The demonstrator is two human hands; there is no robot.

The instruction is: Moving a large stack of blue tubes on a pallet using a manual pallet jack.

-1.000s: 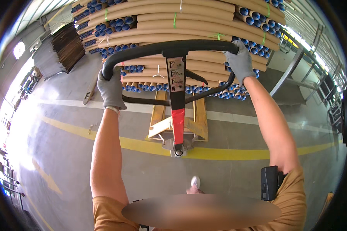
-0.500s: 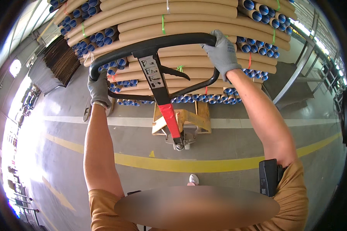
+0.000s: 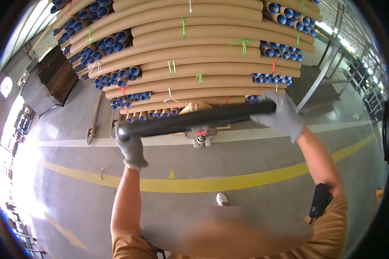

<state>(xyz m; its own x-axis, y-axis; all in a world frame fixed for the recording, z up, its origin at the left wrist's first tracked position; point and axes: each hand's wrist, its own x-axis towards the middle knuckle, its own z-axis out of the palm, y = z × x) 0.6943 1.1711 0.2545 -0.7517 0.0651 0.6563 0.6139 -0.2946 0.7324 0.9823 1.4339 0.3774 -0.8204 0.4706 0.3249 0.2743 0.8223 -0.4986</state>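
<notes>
In front of me the black handle [image 3: 194, 121] of a pallet jack is seen nearly edge-on, running from left to right. My left hand [image 3: 132, 151], in a grey glove, is closed around its left end. My right hand [image 3: 283, 115], also gloved and a little blurred, grips the right end. Beyond the handle, the jack's wheels and base [image 3: 200, 140] show on the floor, with part of its yellow body [image 3: 195, 106] above. The handle hides the middle of the jack. Behind it rises a large stack of brown cardboard tubes [image 3: 194, 55] with blue insides, tied in bundles.
A grey metal frame [image 3: 320, 80] stands right of the stack. Dark stacked sheets [image 3: 54, 77] are at the far left. A long flat piece [image 3: 93, 118] lies on the floor beside the stack. A yellow line [image 3: 194, 185] and a pale line cross the floor.
The handle has swung down toward me, from upright to nearly edge-on. Both hands came lower with it, the right one also moving outward. The stack now shows more fully behind.
</notes>
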